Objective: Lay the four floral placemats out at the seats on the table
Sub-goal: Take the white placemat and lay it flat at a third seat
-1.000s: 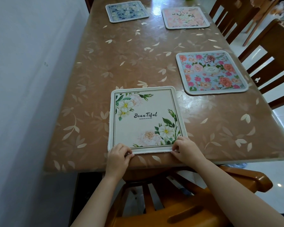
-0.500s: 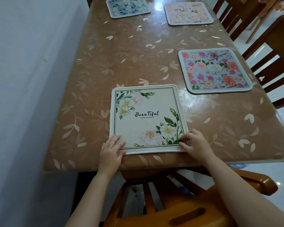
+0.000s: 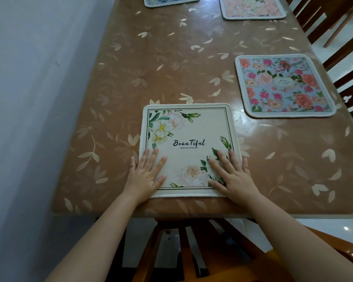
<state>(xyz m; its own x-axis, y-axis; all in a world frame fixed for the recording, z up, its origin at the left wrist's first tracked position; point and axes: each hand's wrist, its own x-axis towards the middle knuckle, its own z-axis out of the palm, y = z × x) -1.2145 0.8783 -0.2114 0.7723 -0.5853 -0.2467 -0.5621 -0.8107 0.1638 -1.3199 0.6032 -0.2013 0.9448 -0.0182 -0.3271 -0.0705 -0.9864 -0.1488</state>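
- Hands are both lying flat, fingers spread, on the cream placemat: the left hand is pressing its near-left corner, with the outer fingers spilling onto the surface.
- Reaching forward from below, the left forearm is running straight up to that corner, wrist low and palm down.
- Sitting at the near edge of the surface, above the wooden chair, the cream placemat is reading "Beautiful" and looking square to that edge.
- Mirroring it, the right hand is covering the near-right corner of the cream placemat, fingers fanned over the printed leaves, nothing pinched.
- Beyond and right of the cream placemat, the blue rose placemat is lying by a side chair; farther off, the pink placemat and, to its left, the dark blue placemat are sitting at the far end.
- Judging by this, the last mat is being smoothed into place; all four appear laid.
- Next is probably just lifting both palms straight up, without dragging the mat askew.
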